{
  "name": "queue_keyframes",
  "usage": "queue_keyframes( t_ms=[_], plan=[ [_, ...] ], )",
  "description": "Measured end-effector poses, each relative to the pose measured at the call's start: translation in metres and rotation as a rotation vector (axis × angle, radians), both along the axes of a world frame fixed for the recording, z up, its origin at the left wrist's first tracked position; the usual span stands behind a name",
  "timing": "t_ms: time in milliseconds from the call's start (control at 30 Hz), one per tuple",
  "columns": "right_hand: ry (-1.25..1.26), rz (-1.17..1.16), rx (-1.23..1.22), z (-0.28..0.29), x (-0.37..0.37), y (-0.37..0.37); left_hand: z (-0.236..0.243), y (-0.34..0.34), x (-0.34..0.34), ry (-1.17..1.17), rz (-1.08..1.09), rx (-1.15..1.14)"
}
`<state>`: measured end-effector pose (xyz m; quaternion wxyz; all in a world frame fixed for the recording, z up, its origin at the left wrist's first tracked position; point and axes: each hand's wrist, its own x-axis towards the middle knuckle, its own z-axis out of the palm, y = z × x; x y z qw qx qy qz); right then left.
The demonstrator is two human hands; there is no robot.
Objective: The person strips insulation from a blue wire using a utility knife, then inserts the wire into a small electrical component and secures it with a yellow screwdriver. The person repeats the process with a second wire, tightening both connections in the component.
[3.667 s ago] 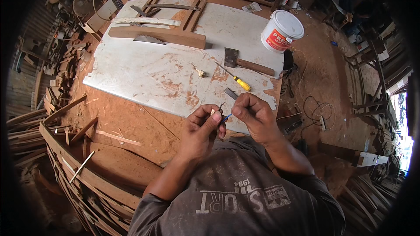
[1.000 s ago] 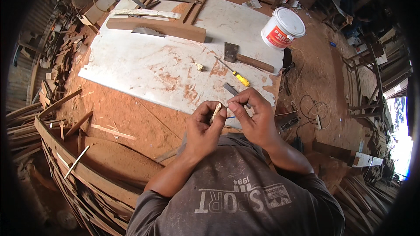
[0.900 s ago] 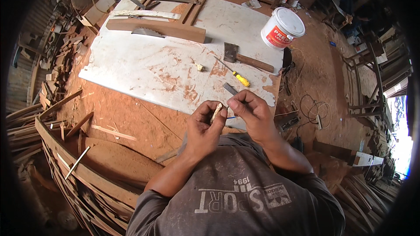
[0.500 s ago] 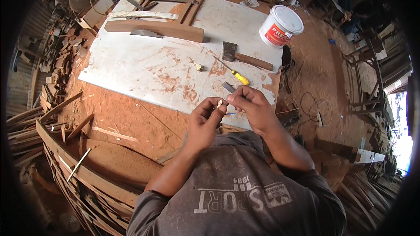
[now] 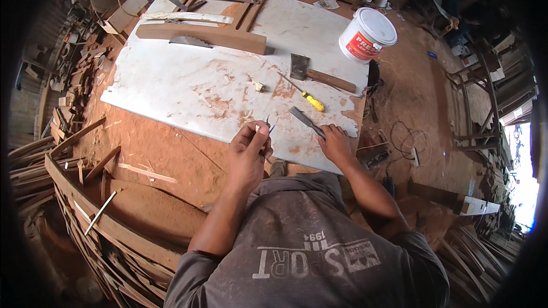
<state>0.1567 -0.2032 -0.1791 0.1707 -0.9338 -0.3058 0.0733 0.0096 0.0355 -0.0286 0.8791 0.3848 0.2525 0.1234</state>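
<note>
My left hand (image 5: 251, 145) is raised over the near edge of the white tabletop, fingers pinched on thin dark and blue wires (image 5: 273, 127). A tiny pale piece (image 5: 257, 129) shows at its fingertips; its kind is too small to tell. My right hand (image 5: 335, 144) lies at the board's near right with its fingers closed round the dark handle of a chisel (image 5: 305, 120), blade pointing away to the left. Beyond it are a yellow-handled screwdriver (image 5: 311, 100) and a wooden-handled hatchet (image 5: 325, 78). A small cream-coloured fitting (image 5: 258, 87) rests mid-board.
A white bucket with a red label (image 5: 368, 34) stands at the tabletop's (image 5: 171, 85) right. Farther back lie a wooden frame (image 5: 251, 8), a thick plank (image 5: 228, 40) and a saw blade (image 5: 191, 41). Wood strips (image 5: 108, 236) are stacked at left; a cable (image 5: 411, 137) loops on the ground at right.
My hands have moved apart. The right one has left the small pale piece and reached down right onto the chisel. The left one has shifted left, still pinching the wires.
</note>
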Motion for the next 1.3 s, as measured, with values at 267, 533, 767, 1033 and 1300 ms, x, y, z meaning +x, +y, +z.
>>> queue_keyframes(
  t_ms=[267, 533, 767, 1033, 1300],
  plan=[
    [0.738, 0.059, 0.759, 0.139, -0.055, 0.039, 0.009, 0.014, 0.004, -0.042, 0.136, 0.006],
    [0.39, 0.34, 0.584, 0.21, -0.081, 0.062, 0.011, 0.013, 0.009, -0.121, 0.192, 0.132],
    [0.397, 0.357, 0.469, 0.222, -0.085, 0.062, 0.007, 0.011, 0.003, -0.184, 0.216, 0.236],
    [0.386, 0.345, 0.436, 0.229, -0.09, 0.061, 0.01, 0.008, -0.002, -0.128, 0.282, 0.505],
    [0.344, 0.338, 0.434, 0.235, -0.094, 0.06, 0.012, 0.007, -0.004, -0.092, 0.291, 0.501]
  ],
)
